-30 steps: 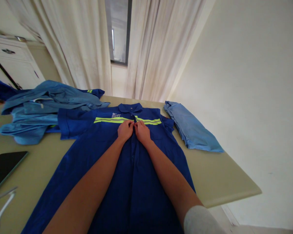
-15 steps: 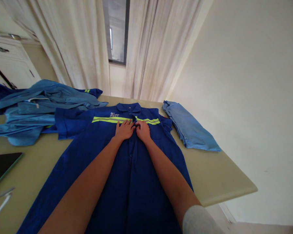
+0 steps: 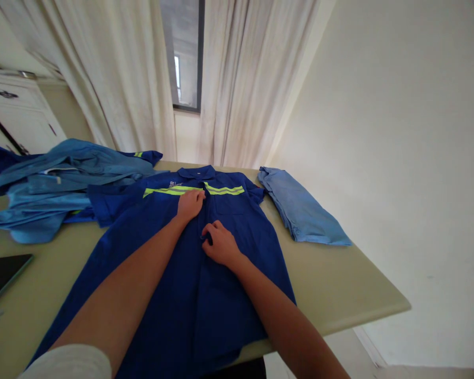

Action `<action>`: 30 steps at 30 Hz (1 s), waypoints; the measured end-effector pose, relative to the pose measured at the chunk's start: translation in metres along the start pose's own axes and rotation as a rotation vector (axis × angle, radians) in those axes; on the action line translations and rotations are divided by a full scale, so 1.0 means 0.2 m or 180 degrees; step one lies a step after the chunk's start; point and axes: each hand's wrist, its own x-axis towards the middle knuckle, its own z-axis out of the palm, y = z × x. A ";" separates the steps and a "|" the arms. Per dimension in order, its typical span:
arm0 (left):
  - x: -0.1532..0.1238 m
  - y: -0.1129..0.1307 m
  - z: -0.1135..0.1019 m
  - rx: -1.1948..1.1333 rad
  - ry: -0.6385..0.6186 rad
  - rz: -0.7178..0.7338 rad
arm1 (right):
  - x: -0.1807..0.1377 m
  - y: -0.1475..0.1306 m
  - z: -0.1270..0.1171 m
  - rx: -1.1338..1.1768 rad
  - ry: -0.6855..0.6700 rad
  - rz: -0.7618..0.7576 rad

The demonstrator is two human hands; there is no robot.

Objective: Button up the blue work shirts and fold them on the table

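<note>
A dark blue work shirt point(image 3: 174, 284) with a yellow-green reflective stripe lies flat, front up, on the pale green table point(image 3: 339, 284), collar away from me. My left hand point(image 3: 190, 203) rests flat on the chest just below the stripe, fingers spread on the cloth. Lower down the button placket, my right hand point(image 3: 220, 245) pinches the front edge of the shirt between thumb and fingers.
A heap of light blue garments point(image 3: 51, 189) lies at the far left of the table. One folded light blue garment point(image 3: 300, 210) sits at the right, near the wall. A dark tablet point(image 3: 2, 276) lies at the left edge. Curtains and a window stand behind.
My right hand has slid down the placket toward me, from beside the stripe to mid-chest. My left hand has opened flat and stayed near the stripe. The view has shifted slightly.
</note>
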 end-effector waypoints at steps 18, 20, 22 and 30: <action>-0.56 0.01 -0.10 -0.1855 -0.0497 -0.0561 | 0.00 0.03 -0.04 0.0063 0.0266 -0.0436; -0.56 0.03 -0.09 -0.2028 -0.0299 -0.0537 | 0.00 0.04 -0.04 0.0114 0.0246 -0.0448; -0.57 0.05 -0.08 -0.2216 -0.0222 -0.0480 | 0.01 0.05 -0.03 0.0173 0.0282 -0.0392; -0.59 0.06 -0.18 -0.2197 -0.0961 -0.0252 | 0.03 0.12 -0.03 0.0526 0.0515 -0.0298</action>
